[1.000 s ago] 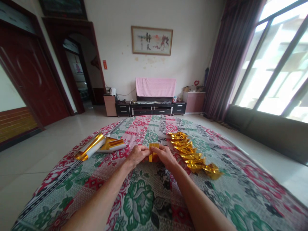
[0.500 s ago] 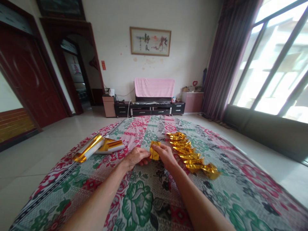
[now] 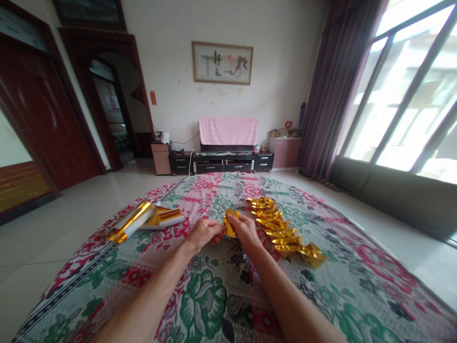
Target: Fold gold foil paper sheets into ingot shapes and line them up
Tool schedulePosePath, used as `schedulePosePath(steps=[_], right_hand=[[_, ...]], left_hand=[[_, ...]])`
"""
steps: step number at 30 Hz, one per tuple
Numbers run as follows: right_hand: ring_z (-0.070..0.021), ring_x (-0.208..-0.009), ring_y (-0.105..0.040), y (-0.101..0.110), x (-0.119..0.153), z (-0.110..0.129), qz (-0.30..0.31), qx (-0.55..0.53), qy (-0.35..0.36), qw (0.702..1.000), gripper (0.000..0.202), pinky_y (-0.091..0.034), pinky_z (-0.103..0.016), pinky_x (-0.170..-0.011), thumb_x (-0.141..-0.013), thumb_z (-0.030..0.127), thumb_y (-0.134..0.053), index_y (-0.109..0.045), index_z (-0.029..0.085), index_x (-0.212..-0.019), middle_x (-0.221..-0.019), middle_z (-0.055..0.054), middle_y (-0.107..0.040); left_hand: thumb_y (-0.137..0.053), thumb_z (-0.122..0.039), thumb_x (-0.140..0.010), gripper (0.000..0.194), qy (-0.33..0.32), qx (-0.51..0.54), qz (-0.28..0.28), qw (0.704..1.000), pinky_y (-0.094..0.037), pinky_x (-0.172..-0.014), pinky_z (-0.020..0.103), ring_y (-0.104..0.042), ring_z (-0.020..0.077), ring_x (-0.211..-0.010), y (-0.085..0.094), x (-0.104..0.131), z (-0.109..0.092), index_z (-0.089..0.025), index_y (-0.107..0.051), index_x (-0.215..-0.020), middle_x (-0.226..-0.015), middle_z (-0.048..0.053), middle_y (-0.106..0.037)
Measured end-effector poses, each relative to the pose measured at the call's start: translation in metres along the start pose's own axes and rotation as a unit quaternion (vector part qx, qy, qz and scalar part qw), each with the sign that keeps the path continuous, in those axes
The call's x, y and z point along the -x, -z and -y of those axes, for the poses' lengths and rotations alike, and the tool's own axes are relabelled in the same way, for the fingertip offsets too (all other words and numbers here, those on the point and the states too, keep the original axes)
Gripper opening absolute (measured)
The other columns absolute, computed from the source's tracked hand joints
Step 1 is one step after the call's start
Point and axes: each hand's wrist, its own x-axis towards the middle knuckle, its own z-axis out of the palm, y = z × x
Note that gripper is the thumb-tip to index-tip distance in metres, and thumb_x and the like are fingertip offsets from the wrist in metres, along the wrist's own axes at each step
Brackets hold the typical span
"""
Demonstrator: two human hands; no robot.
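Note:
A small folded piece of gold foil paper [image 3: 229, 227] is held up between my two hands, above the flowered cloth. My left hand [image 3: 205, 234] is closed, with its thumb and fingertips pinching the left edge of the paper. From the other side my right hand [image 3: 245, 229] grips the same paper, its thumb lying across the front near the top. The fingers behind the paper are hidden. Just right of my right hand lies a row of several folded gold foil pieces [image 3: 280, 224], overlapping one another.
Loosely rolled gold foil sheets with white backs [image 3: 134, 221] lie at the left on the round table's flowered cloth [image 3: 203, 305]. Beyond the table stands a low black cabinet [image 3: 224, 162] with a pink cloth [image 3: 228, 130] draped above it. A window [image 3: 400, 95] is at the right.
The thumb and fingers of both hands have shifted slightly on the gold paper, which now looks a little more turned. The row of folded pieces and the rolls lie as before.

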Motion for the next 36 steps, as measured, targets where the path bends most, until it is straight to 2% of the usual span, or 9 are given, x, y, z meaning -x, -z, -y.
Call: schedulePosePath(steps=[6,10,15,19,23,27,32,36], right_hand=[[-0.0076,-0.042,-0.036,0.003,-0.001,-0.003,-0.010,0.016,0.006,1.000,0.030,-0.029,-0.022,-0.042,-0.057,0.045,-0.066,-0.055,0.017,-0.056,-0.045,0.004,-0.046],[-0.0077,-0.042,-0.035,0.002,0.001,-0.002,-0.014,0.026,0.008,1.000,0.030,-0.030,-0.022,-0.043,-0.058,0.045,-0.065,-0.054,0.017,-0.055,-0.045,0.004,-0.045],[-0.0090,-0.045,-0.040,0.002,0.001,-0.005,-0.002,0.032,0.008,0.999,0.030,-0.032,-0.022,-0.044,-0.059,0.046,-0.065,-0.059,0.016,-0.061,-0.050,0.003,-0.051],[-0.0087,-0.046,-0.041,0.003,-0.002,-0.011,0.004,0.055,0.026,0.998,0.029,-0.034,-0.022,-0.046,-0.061,0.044,-0.065,-0.060,0.015,-0.061,-0.051,0.003,-0.051],[-0.0095,-0.047,-0.043,0.003,-0.003,-0.012,0.025,0.045,0.017,0.999,0.029,-0.036,-0.022,-0.046,-0.061,0.044,-0.066,-0.061,0.016,-0.062,-0.051,0.003,-0.052],[-0.0108,-0.050,-0.048,0.003,-0.002,-0.009,0.071,0.025,-0.007,0.997,0.031,-0.038,-0.022,-0.049,-0.059,0.046,-0.067,-0.061,0.016,-0.066,-0.056,0.001,-0.057],[-0.0106,-0.047,-0.049,0.004,-0.002,-0.005,0.094,0.041,-0.029,0.994,0.032,-0.038,-0.022,-0.048,-0.056,0.045,-0.069,-0.061,0.015,-0.064,-0.054,0.000,-0.059],[-0.0107,-0.046,-0.049,0.002,0.001,0.000,0.082,0.043,-0.048,0.995,0.028,-0.038,-0.022,-0.047,-0.056,0.041,-0.068,-0.060,0.015,-0.060,-0.051,0.001,-0.058]], left_hand=[[-0.069,-0.036,-0.062,0.028,-0.006,0.019,0.039,0.999,-0.036,-0.049,0.020,-0.049,0.0075,-0.050,0.000,0.002,0.001,-0.010,-0.066,-0.071,-0.057,0.001,-0.059],[-0.067,-0.030,-0.061,0.022,-0.018,0.018,0.036,0.999,-0.036,-0.050,0.020,-0.048,0.0074,-0.049,0.001,0.001,0.003,-0.011,-0.066,-0.071,-0.057,0.000,-0.058],[-0.066,-0.037,-0.063,0.029,-0.005,-0.010,0.064,0.998,-0.034,-0.046,0.019,-0.049,0.0076,-0.050,0.007,0.001,0.003,-0.012,-0.065,-0.076,-0.064,0.001,-0.060],[-0.060,-0.048,-0.067,0.036,-0.010,-0.014,0.017,1.000,-0.030,-0.042,0.019,-0.050,0.0079,-0.048,0.008,0.002,0.001,-0.013,-0.062,-0.076,-0.063,0.001,-0.060],[-0.060,-0.044,-0.068,0.031,-0.025,0.000,0.001,1.000,-0.033,-0.046,0.019,-0.050,0.0090,-0.049,0.006,0.000,0.002,-0.013,-0.059,-0.072,-0.056,-0.001,-0.057],[-0.059,-0.041,-0.068,0.027,-0.046,-0.002,-0.011,0.999,-0.034,-0.047,0.021,-0.047,0.0094,-0.046,0.004,-0.002,0.004,-0.014,-0.056,-0.064,-0.052,-0.002,-0.054],[-0.055,-0.039,-0.070,0.025,-0.096,-0.076,-0.049,0.991,-0.032,-0.048,0.022,-0.044,0.0101,-0.047,0.003,-0.003,0.006,-0.015,-0.058,-0.062,-0.049,-0.002,-0.051],[-0.055,-0.041,-0.070,0.027,-0.122,-0.116,-0.041,0.985,-0.032,-0.050,0.022,-0.044,0.0105,-0.049,0.003,-0.001,0.004,-0.015,-0.060,-0.063,-0.052,-0.002,-0.052]])
